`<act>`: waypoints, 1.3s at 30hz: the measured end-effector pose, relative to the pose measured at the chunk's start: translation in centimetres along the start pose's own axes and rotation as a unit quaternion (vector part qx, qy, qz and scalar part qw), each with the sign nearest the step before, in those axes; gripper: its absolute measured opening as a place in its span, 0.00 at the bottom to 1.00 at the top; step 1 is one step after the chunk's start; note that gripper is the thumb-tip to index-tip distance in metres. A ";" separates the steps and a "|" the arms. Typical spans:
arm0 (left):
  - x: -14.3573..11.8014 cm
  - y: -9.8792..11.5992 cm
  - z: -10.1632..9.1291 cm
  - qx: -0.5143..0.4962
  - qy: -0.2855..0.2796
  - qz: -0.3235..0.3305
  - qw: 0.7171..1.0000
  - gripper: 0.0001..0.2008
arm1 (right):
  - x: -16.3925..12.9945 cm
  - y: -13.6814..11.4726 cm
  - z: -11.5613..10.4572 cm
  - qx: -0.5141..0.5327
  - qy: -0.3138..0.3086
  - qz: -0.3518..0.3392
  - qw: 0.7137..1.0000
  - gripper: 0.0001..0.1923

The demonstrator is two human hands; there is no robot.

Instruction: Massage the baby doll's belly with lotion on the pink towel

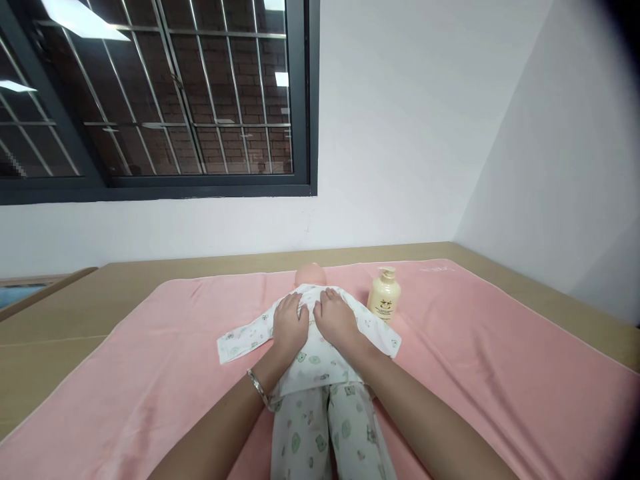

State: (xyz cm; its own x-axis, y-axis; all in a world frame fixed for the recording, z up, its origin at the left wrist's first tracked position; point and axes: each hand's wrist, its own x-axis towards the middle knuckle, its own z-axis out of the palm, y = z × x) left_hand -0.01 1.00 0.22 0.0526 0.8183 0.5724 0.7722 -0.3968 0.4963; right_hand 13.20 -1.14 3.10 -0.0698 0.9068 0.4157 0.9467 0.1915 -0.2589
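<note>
A baby doll (311,274) lies on a pink sheet, its head toward the wall. It wears a white printed top (316,357) with long sleeves spread to both sides, and matching trousers (305,433). My left hand (291,323) rests flat on the left of the doll's chest, fingers stretched toward its head. On the right of the chest lies my right hand (335,317), also flat with fingers extended. Both hands touch the cloth and hold nothing. A silver bracelet (258,387) circles my left wrist.
A pale yellow pump bottle (384,295) stands just right of the doll's shoulder. The pink sheet (170,347) covers most of a wooden table (75,313). Behind it rise a white wall (390,133) and a barred window (200,100).
</note>
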 end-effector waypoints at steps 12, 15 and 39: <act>0.1 0.0 0.0 -0.009 0.010 -0.001 1.000 0.19 | 0.0 0.1 0.2 -0.004 0.007 -0.010 1.000 0.22; 0.1 0.0 0.1 -0.009 0.007 -0.004 1.000 0.19 | 0.0 0.1 0.2 -0.002 0.007 -0.008 1.000 0.22; 0.0 -0.2 0.3 0.011 0.018 0.013 1.000 0.18 | 0.1 0.5 0.5 -0.025 0.012 -0.026 0.999 0.24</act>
State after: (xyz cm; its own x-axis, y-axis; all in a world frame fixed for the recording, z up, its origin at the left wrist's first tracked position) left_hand 0.06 1.25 -0.06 0.0500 0.7922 0.6082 0.7845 -0.4080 0.4670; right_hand 13.47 -0.81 2.55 -0.1129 0.8862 0.4494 0.9565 0.2194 -0.1925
